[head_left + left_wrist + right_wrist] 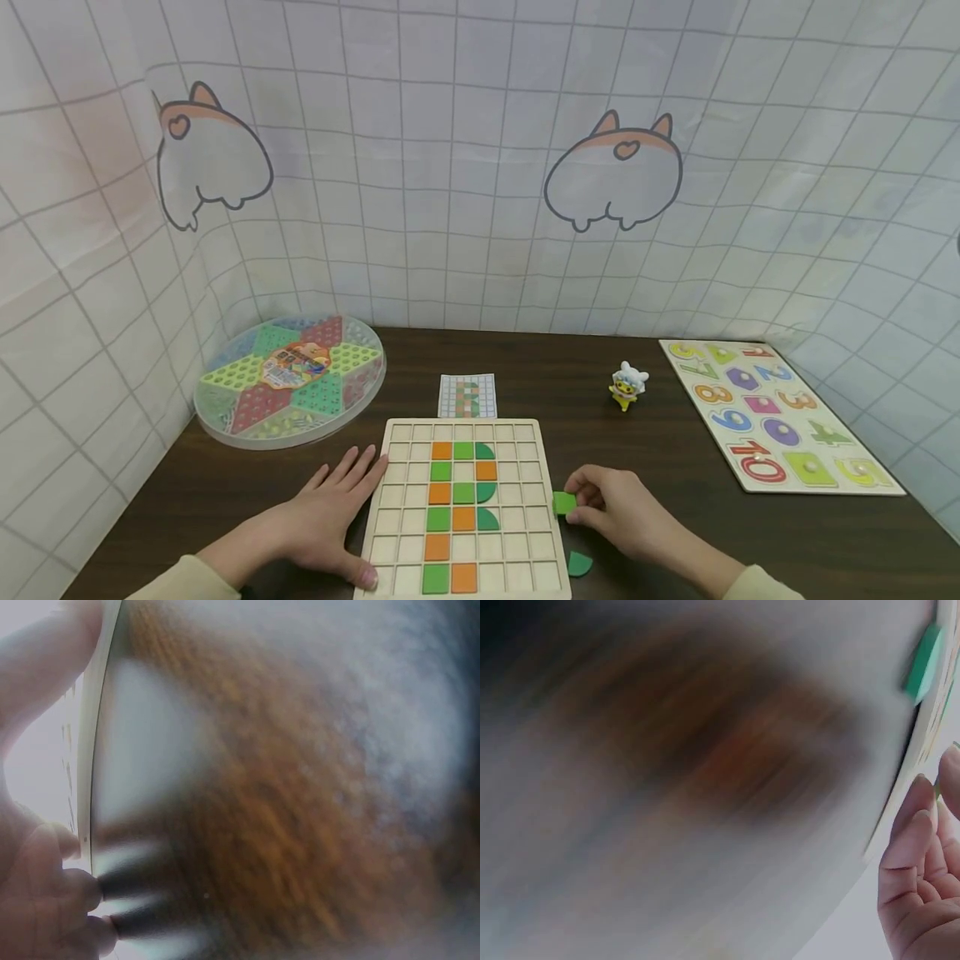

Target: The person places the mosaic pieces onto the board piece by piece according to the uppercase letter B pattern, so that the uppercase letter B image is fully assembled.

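Note:
A wooden grid board (390, 500) lies on the dark table, with orange and light green square tiles and dark green rounded tiles set in its cells. My left hand (322, 517) is spread flat at the board's left edge, fingertips and thumb touching it. In the left wrist view, the thumb and curled-looking fingertips meet the board's rim (96, 742). Just off the right edge, my right hand (618, 508) pinches a light green square tile (564, 503) between thumb and fingers. Below it, a dark green rounded tile (580, 564) lies on the table by the board.
A small pattern card (447, 396) lies behind the board. At the back left is a round Chinese checkers board (292, 379). A small figurine (627, 385) stands at the back right, left of a number puzzle board (780, 417). A grid-patterned curtain (420, 208) surrounds the table.

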Demonstrator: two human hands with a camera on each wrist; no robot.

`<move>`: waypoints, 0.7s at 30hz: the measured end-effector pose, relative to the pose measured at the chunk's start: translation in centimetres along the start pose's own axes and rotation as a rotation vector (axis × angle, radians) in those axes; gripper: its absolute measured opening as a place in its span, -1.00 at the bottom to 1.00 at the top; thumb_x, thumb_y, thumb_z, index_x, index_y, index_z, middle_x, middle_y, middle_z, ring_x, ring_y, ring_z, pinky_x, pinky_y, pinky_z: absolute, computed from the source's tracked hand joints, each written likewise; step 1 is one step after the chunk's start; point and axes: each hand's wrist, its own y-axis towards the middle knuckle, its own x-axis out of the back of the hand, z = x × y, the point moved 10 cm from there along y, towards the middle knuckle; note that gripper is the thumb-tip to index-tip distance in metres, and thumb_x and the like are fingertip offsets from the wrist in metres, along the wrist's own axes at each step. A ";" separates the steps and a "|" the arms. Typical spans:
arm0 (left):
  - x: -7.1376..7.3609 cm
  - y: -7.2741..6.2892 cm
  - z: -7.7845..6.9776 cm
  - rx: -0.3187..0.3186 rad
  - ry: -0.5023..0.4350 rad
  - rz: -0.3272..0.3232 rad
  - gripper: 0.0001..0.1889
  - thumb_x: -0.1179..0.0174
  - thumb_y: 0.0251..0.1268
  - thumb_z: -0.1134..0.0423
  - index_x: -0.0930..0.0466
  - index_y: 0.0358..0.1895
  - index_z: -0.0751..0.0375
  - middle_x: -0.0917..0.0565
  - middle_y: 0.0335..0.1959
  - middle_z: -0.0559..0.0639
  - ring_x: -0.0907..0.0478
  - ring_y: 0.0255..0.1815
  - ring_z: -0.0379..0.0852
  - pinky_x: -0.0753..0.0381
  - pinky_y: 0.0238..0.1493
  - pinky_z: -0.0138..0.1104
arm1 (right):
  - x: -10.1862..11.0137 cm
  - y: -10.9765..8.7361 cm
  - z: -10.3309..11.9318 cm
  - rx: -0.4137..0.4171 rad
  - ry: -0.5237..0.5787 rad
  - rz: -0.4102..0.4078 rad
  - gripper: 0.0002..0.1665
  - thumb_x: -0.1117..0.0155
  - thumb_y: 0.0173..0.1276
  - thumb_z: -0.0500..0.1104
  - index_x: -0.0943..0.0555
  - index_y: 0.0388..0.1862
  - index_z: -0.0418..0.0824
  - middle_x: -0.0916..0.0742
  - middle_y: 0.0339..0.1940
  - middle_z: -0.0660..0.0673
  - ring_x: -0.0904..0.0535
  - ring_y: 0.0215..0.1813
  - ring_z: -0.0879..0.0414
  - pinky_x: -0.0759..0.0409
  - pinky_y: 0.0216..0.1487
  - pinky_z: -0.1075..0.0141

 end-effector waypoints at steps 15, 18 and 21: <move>0.3 -0.4 -0.7 0.005 0.006 0.001 0.46 -0.33 -0.20 -0.63 0.21 0.70 0.05 0.21 0.72 0.20 0.31 0.71 0.32 0.21 0.51 0.41 | -6.1 1.2 5.9 0.111 0.090 0.148 -0.77 -0.58 0.17 -0.27 -0.66 -0.28 -0.23 -0.62 -0.52 0.09 -0.43 -0.48 0.37 -0.46 -0.42 0.45; 0.8 -0.8 -1.8 -0.001 -0.002 0.019 0.44 -0.39 -0.14 -0.55 0.20 0.70 0.13 0.20 0.71 0.27 0.29 0.70 0.39 0.20 0.49 0.44 | -6.5 1.4 6.3 0.094 0.087 0.156 -0.78 -0.58 0.17 -0.29 -0.65 -0.29 -0.23 -0.61 -0.53 0.09 -0.42 -0.49 0.35 -0.45 -0.43 0.45; 1.1 -1.0 -2.3 -0.007 -0.002 0.034 0.42 -0.43 -0.09 -0.47 0.22 0.69 0.19 0.21 0.70 0.32 0.29 0.68 0.44 0.20 0.46 0.46 | -6.7 1.5 6.6 0.081 0.085 0.155 -0.78 -0.57 0.16 -0.30 -0.65 -0.31 -0.22 -0.59 -0.55 0.11 -0.41 -0.50 0.36 -0.44 -0.44 0.45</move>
